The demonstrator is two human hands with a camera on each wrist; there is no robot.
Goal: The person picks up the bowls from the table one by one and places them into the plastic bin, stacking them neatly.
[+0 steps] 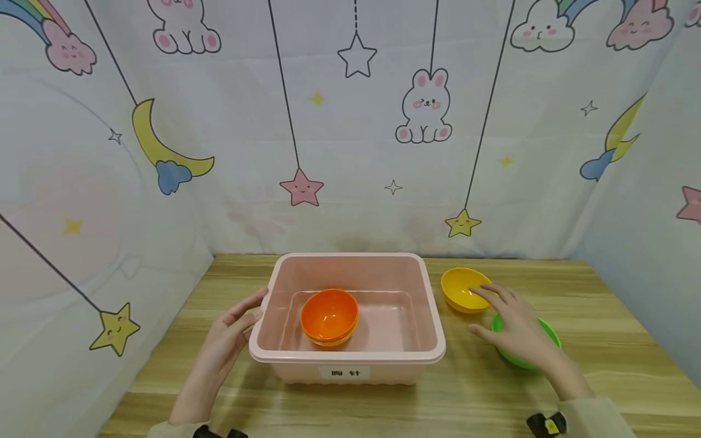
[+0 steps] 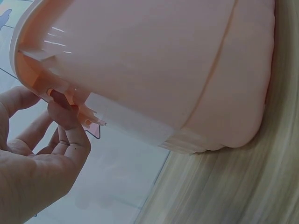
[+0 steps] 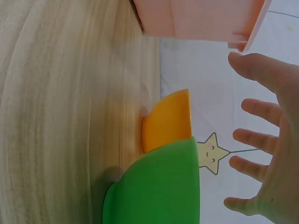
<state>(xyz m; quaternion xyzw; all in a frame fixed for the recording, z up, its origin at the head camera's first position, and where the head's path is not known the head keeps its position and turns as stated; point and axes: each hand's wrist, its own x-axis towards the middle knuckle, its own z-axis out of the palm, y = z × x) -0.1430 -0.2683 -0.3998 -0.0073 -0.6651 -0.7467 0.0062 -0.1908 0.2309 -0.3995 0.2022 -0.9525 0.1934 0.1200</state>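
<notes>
My left hand is at the left side of a pink plastic bin; in the left wrist view the curled fingers grip its rim from below. Inside the bin sits an orange bowl, nested in a yellow-orange one whose edge shows beneath it. My right hand hovers with spread fingers over a green bowl, partly covering it. Its fingertips overlap a yellow bowl in the head view, while the right wrist view shows the hand above both bowls, holding nothing.
Everything stands on a wood-grain table. A white label with dark characters is on the bin's front. Behind and at the sides hangs a white cloth printed with stars, rabbits and moons.
</notes>
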